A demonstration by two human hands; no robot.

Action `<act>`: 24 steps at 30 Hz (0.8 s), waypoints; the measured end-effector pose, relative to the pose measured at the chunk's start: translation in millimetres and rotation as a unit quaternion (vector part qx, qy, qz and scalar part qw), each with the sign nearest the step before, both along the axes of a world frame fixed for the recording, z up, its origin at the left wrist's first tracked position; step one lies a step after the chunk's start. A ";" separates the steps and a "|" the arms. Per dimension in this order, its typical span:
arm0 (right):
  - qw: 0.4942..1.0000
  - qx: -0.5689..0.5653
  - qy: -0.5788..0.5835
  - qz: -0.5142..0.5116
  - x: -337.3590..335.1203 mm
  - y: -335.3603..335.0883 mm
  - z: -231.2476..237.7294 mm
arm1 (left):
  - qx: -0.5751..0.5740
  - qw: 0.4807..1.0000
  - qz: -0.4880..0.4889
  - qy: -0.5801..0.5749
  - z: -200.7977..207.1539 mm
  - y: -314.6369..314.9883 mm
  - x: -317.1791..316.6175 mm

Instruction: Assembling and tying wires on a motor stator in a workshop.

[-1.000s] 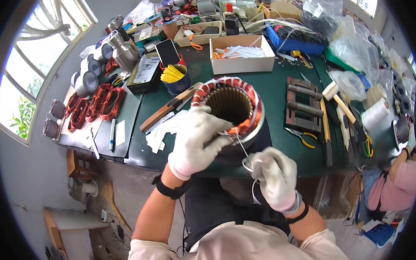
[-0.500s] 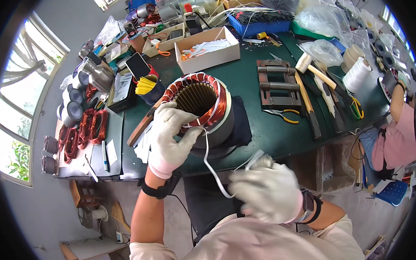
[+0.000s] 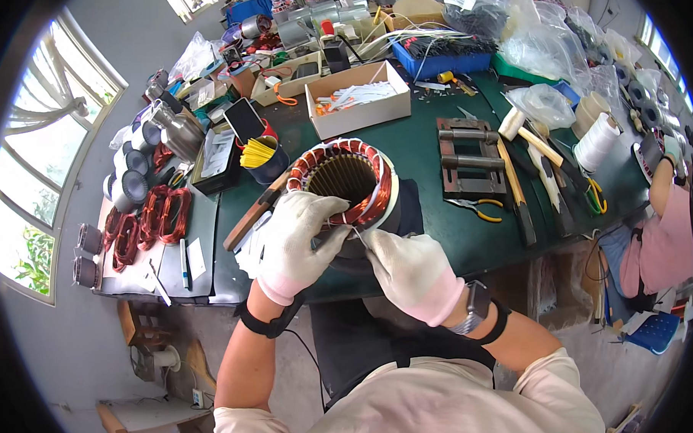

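An upright motor stator [image 3: 395,196] stands at the near table edge, with red-brown copper windings [image 3: 375,204] around its top and white cord lashed over them. My left hand [image 3: 298,237], in a white glove, is closed on the near side of the windings, thumb and forefinger at the rim. Close beside it, my gloved right hand [image 3: 413,271] pinches a thin pale strand [image 3: 356,231] at the windings' near edge. It looks like the end of the white lacing cord, mostly hidden by the fingers. Dark cloth [image 3: 412,210] lies beside the stator.
Behind the stator is a cardboard box [image 3: 358,123] of white strips; a cup of yellow sticks [image 3: 260,154] stands left. To the right lie a metal fixture [image 3: 470,162], pliers [image 3: 480,209], a mallet [image 3: 531,134] and a cord spool [image 3: 596,143]. Copper coils [image 3: 175,215] lie left. Another person [image 3: 656,244] sits far right.
My right hand has come up and left from below the table edge to the windings, beside my left hand. The long hanging loop of white cord no longer shows.
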State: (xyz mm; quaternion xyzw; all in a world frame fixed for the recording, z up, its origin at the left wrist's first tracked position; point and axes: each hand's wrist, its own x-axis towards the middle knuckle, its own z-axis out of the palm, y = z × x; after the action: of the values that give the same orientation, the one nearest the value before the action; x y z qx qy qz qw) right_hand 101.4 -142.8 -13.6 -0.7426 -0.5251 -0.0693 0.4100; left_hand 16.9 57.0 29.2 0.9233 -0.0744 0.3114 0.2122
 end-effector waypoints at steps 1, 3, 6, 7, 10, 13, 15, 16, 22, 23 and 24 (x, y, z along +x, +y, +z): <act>0.998 -0.010 0.058 0.032 -0.1 0.9 5.9 | 0.005 1.000 -0.001 0.024 2.5 0.7 -1.3; 0.992 -0.025 0.106 0.055 8.0 0.5 20.3 | 0.011 0.999 -0.015 0.034 10.5 10.1 5.2; 0.960 -0.051 0.268 0.058 21.2 7.2 21.6 | 0.068 0.984 -0.094 0.136 18.1 27.7 14.9; 0.960 -0.055 0.266 0.058 20.3 6.9 19.2 | 0.063 0.985 -0.093 0.135 21.4 29.7 18.9; 0.967 0.035 0.253 -0.001 15.5 -2.2 12.0 | 0.089 0.973 -0.114 0.182 27.1 31.5 25.7; 0.970 0.035 0.241 -0.009 15.9 -12.8 4.6 | 0.093 0.979 -0.106 0.150 23.3 32.2 23.5; 0.983 0.044 0.180 -0.007 8.9 -23.5 -0.4 | 0.084 0.983 -0.094 0.133 18.5 36.0 15.8; 0.986 0.028 0.167 -0.015 5.8 -35.3 -9.4 | 0.079 0.982 -0.102 0.141 16.2 37.0 19.0; 0.983 -0.132 0.126 0.003 -14.9 -87.8 -60.5 | 0.114 0.979 -0.090 0.143 20.2 30.1 22.8; 0.986 -0.140 0.081 0.027 -10.4 -81.6 -43.2 | 0.116 0.978 -0.096 0.146 22.3 28.7 18.6; 0.993 -0.086 0.072 0.019 -7.3 -75.1 -27.6 | 0.119 0.984 -0.053 0.122 24.8 26.0 15.4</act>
State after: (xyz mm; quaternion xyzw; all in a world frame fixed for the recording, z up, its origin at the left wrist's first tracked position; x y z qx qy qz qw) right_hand 94.1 -217.9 -41.2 -0.7680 -0.5121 0.0378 0.3828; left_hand 32.3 83.0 54.0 0.9679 -0.1330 0.1735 0.1243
